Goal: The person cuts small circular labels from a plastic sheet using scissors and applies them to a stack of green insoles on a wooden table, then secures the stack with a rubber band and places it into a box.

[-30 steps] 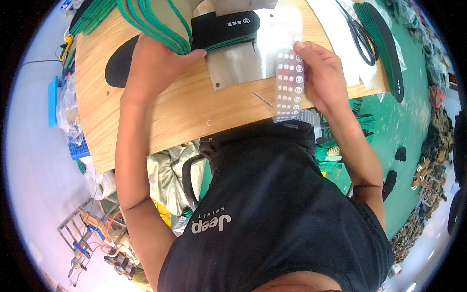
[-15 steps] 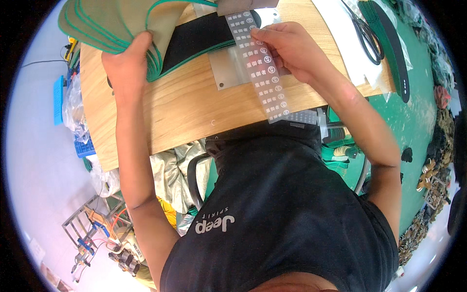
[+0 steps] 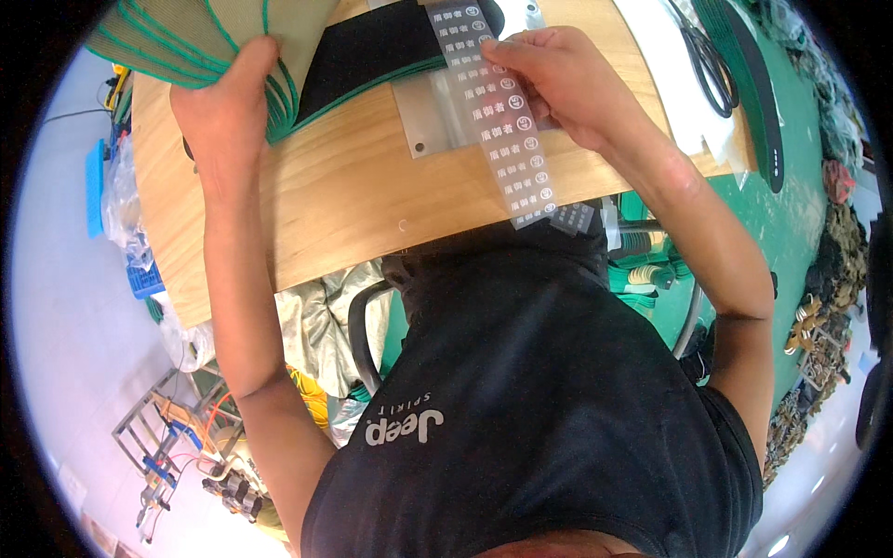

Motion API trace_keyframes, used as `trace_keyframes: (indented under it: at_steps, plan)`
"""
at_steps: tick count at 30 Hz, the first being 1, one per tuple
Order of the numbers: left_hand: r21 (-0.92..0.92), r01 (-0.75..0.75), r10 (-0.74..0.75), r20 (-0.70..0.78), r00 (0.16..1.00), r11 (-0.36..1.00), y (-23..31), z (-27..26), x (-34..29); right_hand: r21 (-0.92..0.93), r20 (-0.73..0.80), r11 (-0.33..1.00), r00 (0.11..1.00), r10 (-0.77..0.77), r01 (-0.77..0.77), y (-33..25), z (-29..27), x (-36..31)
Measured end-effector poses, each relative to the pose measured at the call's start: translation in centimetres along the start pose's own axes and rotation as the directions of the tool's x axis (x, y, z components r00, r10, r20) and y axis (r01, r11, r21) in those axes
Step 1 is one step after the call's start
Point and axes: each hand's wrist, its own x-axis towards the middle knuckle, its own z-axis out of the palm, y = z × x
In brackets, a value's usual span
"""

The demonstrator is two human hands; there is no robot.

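Note:
My left hand (image 3: 228,116) is closed around the near end of a fanned stack of beige insoles with green edges (image 3: 177,42). Beside it, on the wooden table (image 3: 326,219), lies a black insole surface with green-edged layers (image 3: 367,56). In my right hand (image 3: 572,88), thumb and fingers pinch a long translucent label strip (image 3: 502,126) printed with rows of white marks. The strip's top lies over the black insole, and its lower end hangs past the table's near edge. Beneath them is a flat greyish plate with a hole (image 3: 409,116).
White sheets (image 3: 642,42) cover the table's right side, with black-handled scissors (image 3: 712,70) on them. Dark green-edged insoles (image 3: 758,112) sit at the right edge. Another small printed strip (image 3: 573,218) rests by my lap. A metal frame (image 3: 153,446) stands lower left.
The view has shifted a little. My left hand and the beige insoles have moved up and left. The brownish flat piece at the top edge no longer shows. The label strip stays pinched.

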Motion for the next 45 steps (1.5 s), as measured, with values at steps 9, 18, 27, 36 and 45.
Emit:
trace_keyframes:
  at_steps: [9,18,27,36,45]
  plan:
    - [-0.020,-0.022,0.022,0.018,1.000,1.000,-0.9,-0.2,0.5,0.059,0.012,0.998,1.000,-0.023,0.022,0.1,0.1,0.0]
    - [0.037,-0.031,0.034,-0.075,0.997,0.999,-1.8,0.1,-0.2,0.095,0.012,0.995,1.000,-0.021,0.020,-0.2,0.6,-0.2]
    - [0.333,-0.146,-0.036,0.483,0.875,0.931,0.8,0.1,0.0,0.088,-0.047,0.995,0.998,-0.035,0.039,0.0,0.7,-0.3]
    - [0.443,-0.488,0.146,0.610,0.779,0.752,0.9,0.6,-0.7,0.103,0.070,0.995,0.997,-0.024,0.017,-1.3,-0.1,-1.0]
    - [0.312,-0.455,0.228,0.557,0.799,0.834,1.3,0.7,-1.1,0.053,0.037,0.998,0.999,0.015,-0.017,-1.9,0.0,-1.5]
